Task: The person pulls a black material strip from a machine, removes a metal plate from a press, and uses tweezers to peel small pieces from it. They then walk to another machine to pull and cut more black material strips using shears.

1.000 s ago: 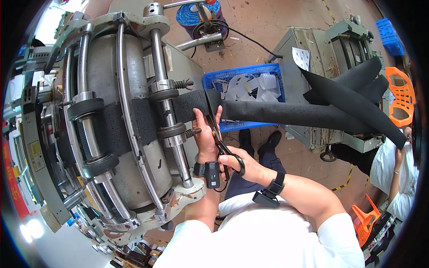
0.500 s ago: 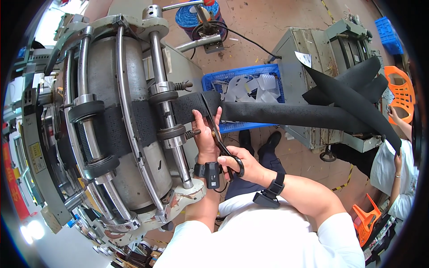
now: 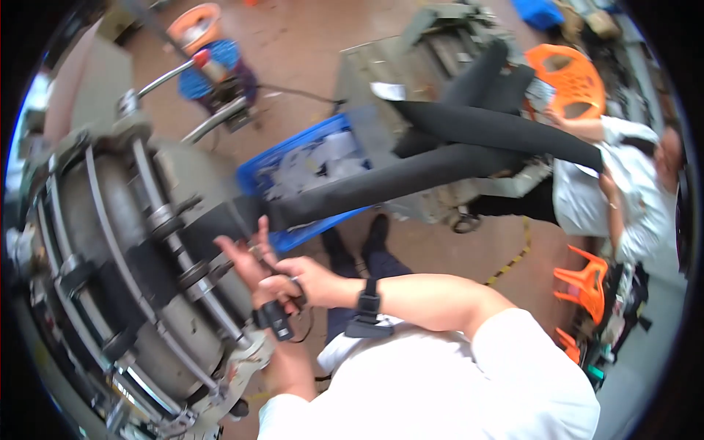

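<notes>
A wide black textured strip [image 3: 345, 194] runs from the roller machine at my left, over a blue crate, toward a second machine. My left hand [image 3: 251, 265] is at the strip's near edge beside the roller machine, thumb and fingers spread apart. Long black scissors [image 3: 299, 295] are in my right hand [image 3: 319, 282], fingers closed round the handles. Their blades point away past my left palm to the strip; blur hides whether they cut into it.
The roller machine [image 3: 103, 183] with steel bars stands close at left. Beyond my hands sits the blue crate [image 3: 282, 242] of white scraps. A grey machine [image 3: 378, 70] bears more black strips. At right, a co-worker [image 3: 587, 191] touches a strip near an orange stool [image 3: 587, 282].
The view has swung to the right and blurred, so the scene sits further left and more of the co-worker shows. My hands keep nearly the same pose with the scissors at the strip.
</notes>
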